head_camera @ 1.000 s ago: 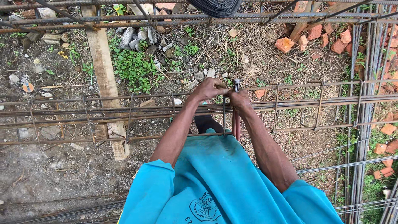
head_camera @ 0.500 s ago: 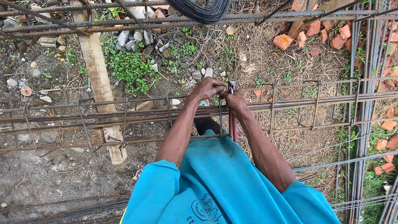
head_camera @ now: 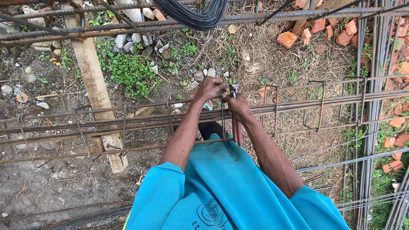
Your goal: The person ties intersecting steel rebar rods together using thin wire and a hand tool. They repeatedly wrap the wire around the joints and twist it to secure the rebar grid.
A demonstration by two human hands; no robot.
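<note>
So, looking straight down here: the person in a turquoise shirt is leaning over a long rebar cage that runs left to right across the view, propped above the dirt. Both hands meet at the top bars, right at one of the bent stirrups. The left hand is closed in a fist around the top bar where that stirrup crosses it. The right hand is closed too, gripping a pair of red-handled pincers; the handles hang down toward the person's chest and the head of the tool sits up at the joint, just beside the left hand. I can't make out any tie wire at the joint, too small.

More stirrups sit spaced along the cage on either side. A wooden plank lies underneath, angled across the ground. Up top, a coil of dark wire hangs over another run of bars. Broken bricks are scattered at the upper right, with weeds and stones near the plank.
</note>
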